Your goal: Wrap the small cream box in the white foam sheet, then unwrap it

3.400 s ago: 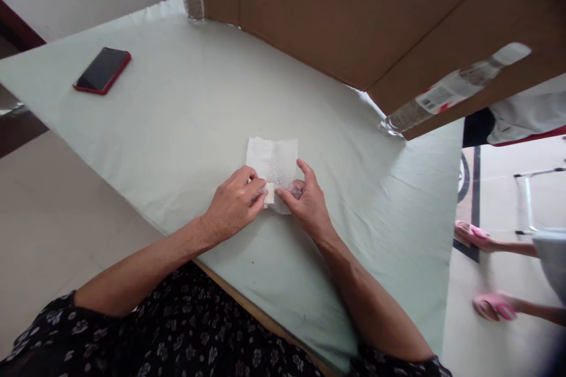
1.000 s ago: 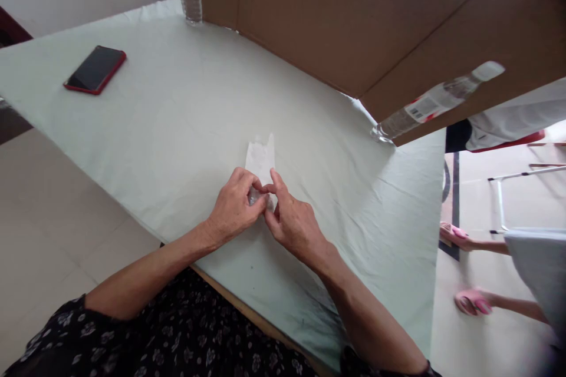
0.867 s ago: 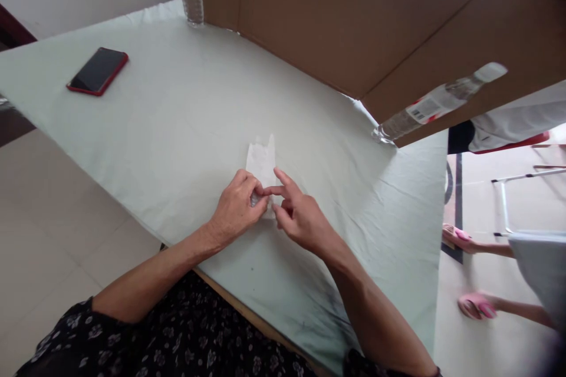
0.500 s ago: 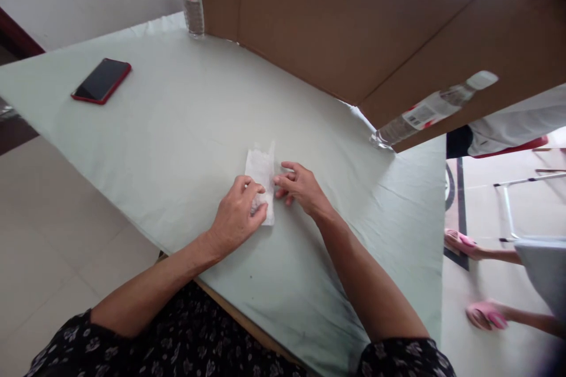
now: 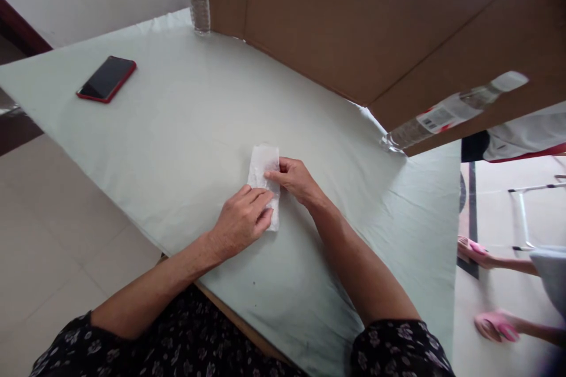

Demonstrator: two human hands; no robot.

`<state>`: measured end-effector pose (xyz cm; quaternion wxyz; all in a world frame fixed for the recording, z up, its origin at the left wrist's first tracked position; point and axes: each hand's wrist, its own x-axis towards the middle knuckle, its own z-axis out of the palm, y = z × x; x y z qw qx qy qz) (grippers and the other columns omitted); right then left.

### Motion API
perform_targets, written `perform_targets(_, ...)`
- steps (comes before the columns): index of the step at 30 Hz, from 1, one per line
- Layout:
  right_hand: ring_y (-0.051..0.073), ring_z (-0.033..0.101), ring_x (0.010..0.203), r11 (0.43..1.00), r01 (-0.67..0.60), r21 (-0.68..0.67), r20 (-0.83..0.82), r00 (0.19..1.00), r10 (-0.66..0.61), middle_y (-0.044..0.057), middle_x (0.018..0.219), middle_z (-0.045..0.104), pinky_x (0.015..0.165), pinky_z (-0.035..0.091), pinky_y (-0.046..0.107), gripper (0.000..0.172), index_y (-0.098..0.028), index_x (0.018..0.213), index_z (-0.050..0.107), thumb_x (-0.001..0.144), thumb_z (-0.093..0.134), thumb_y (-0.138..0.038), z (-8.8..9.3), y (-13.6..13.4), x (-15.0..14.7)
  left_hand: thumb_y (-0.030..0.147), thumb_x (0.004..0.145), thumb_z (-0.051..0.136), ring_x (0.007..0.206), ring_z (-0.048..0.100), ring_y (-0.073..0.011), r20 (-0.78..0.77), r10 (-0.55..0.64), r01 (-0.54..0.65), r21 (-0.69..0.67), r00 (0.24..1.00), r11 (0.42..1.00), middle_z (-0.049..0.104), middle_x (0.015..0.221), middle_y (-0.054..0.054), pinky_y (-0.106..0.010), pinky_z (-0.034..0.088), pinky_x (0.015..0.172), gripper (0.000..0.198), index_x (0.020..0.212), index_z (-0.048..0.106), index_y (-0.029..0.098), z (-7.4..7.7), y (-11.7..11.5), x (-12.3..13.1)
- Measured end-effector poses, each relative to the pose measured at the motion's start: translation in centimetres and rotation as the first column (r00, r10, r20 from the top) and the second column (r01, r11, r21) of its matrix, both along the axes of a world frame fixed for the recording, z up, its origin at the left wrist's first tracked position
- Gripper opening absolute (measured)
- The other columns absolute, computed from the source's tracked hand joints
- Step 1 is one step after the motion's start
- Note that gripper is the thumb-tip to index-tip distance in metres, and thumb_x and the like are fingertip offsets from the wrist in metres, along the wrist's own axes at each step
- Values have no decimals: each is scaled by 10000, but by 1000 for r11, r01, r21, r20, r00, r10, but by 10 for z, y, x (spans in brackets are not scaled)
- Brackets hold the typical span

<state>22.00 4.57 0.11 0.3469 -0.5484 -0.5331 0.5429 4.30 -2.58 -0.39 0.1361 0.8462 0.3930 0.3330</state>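
On the pale green cloth lies a narrow folded white sheet (image 5: 265, 159), crinkled and slightly see-through; whether it is tissue or thin wrapping I cannot tell. My right hand (image 5: 298, 179) pinches its right edge, thumb on top and fingers at the side. From the lower left my left hand (image 5: 241, 218) lies across the lower part of the sheet, its fingers bent and pressed onto it. The left fingers cover part of the sheet's lower half.
A phone in a red case (image 5: 107, 78) lies at the table's left. One water bottle (image 5: 198, 0) stands at the back, another (image 5: 451, 112) at the right, both against a large brown cardboard panel (image 5: 309, 23). A person's foot in a pink slipper (image 5: 495, 327) shows at right.
My right hand has moved left onto the sheet and closed on its edge. The sheet's ragged top end now looks straighter. The view has shifted slightly.
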Motion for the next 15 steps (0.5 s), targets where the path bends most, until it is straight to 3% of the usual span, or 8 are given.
perform_targets(5,135,590,711,996,-2,88,-153,988,16,-18,771,681,705,471,279,203,-192,828,723,746,752,-375,1,-13,-2,181,953,521,965,663,-227,51,31,-30,-30,998,999,705,1095,-110,-393,562,874,195,1090,659,175,-1,-4,-1)
perform_targets(9,177,650,818,991,-25,130,-189,981,50,8,874,731,806,518,333,227,-215,883,743,782,750,-418,9,-30,-2,221,903,618,957,647,-217,76,209,-205,-59,975,977,618,1155,-120,-373,569,858,154,1053,625,185,-1,-11,0)
perform_targets(12,192,657,817,979,-58,196,-52,996,70,15,850,728,799,527,347,254,-220,877,748,820,714,-466,18,-44,-1,259,828,714,1104,607,-272,121,345,-335,-95,931,938,576,1150,-128,-429,553,928,359,1138,550,184,-4,-14,0)
perform_targets(15,196,675,859,954,-136,266,89,989,116,20,897,746,814,529,333,243,-234,911,752,869,649,-450,26,-57,1,303,802,751,1247,544,-312,132,346,-325,-162,929,932,514,1333,-187,-493,509,1013,666,1364,419,171,-8,-11,-5)
